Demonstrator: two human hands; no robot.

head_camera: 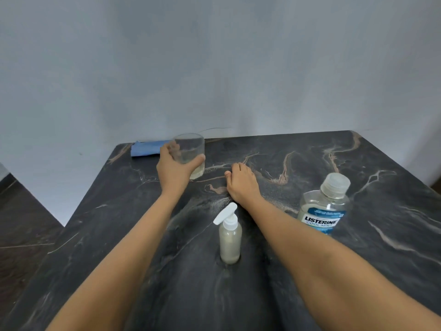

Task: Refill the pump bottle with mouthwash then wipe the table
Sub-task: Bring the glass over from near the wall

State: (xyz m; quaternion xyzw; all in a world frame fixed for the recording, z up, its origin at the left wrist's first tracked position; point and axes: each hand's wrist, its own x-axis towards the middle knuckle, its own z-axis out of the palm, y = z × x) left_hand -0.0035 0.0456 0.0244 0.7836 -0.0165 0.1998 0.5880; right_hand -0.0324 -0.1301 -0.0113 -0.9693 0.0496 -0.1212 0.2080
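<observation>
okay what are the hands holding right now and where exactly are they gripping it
The left hand grips the clear glass around its lower side wall, thumb in front. The right hand holds nothing; it rests curled on the table.

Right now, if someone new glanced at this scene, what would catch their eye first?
Probably the left hand wrapped around a clear glass near the table's far edge, with the right hand resting flat beside it. Next, the white-topped pump bottle standing between the forearms, and the capped mouthwash bottle to its right. A blue cloth lies behind the glass.
</observation>
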